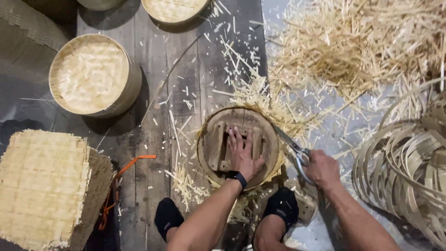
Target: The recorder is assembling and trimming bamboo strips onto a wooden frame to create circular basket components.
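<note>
Head view looks down on a round wooden frame [211, 139] lying on the plank floor [148, 69] between the person's black-socked feet [167, 218], with the left hand [242, 155] pressed flat and open on its crossed slats, gripping nothing. To its right, the right hand [320, 168] is closed around the handles of metal shears [290, 145], whose blades reach the frame's right rim among pale bamboo trimmings [260, 100]; a finished round basket [93, 74] sits far left, a stack of woven mats [42, 186] near left, and coiled bamboo strips [404, 167] lie right
</note>
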